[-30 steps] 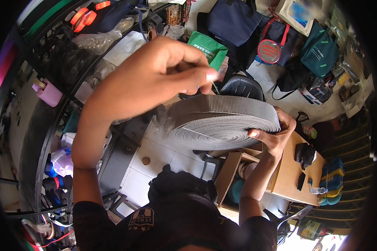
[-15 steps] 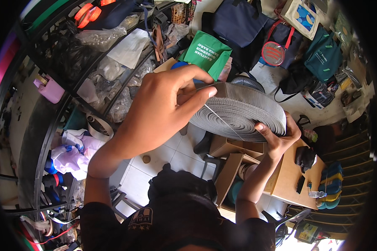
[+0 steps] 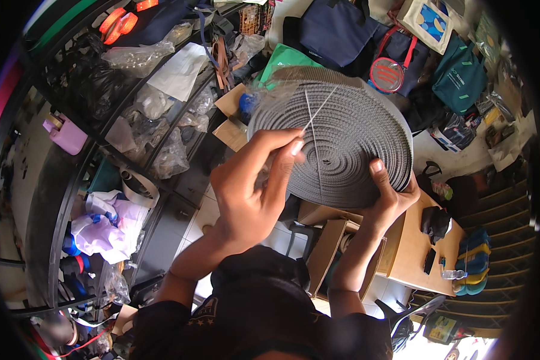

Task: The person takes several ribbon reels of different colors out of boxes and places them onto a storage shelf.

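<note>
Left hand [image 3: 246, 192]: grip pinched a thin white tie [image 3: 315, 117] at frame centre.
Right hand [image 3: 390, 198]: grip grasped the grey strap roll [image 3: 336, 144] from below.

Left hand [image 3: 252, 186] covered lower left of grey webbing roll [image 3: 342, 138]; roll hid right hand [image 3: 390, 198] palm. Shelf [image 3: 132, 120] bag contents too blurred to tell. Forearms cut by black clothing.

Black short-sleeved shirt, pale emblem, bare forearms.
</note>
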Motion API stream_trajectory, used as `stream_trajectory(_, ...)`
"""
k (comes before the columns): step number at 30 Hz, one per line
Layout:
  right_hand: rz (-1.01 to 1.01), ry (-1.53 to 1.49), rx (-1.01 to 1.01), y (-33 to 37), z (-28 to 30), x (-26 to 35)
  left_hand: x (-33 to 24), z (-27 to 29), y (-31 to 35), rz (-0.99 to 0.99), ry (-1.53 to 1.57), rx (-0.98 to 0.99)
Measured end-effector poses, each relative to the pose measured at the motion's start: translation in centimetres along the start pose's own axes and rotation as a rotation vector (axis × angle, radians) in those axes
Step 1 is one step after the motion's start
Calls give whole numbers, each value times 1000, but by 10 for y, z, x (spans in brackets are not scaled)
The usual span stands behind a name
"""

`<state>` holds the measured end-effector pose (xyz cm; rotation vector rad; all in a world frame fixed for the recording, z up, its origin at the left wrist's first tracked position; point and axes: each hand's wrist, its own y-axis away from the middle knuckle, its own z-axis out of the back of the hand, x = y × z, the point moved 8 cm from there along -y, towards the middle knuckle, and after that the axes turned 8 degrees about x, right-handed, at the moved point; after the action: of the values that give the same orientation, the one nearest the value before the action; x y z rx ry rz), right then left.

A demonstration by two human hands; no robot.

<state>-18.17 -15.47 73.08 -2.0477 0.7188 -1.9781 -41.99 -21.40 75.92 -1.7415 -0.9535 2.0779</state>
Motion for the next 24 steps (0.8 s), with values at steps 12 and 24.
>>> stream_trajectory(12,-12,-270,-101,12,-12,0,-12,-2,6,-509,-385,-401)
stream_trajectory(24,72,-249,-152,33,-25,20,-19,-6,3,-418,-475,-379)
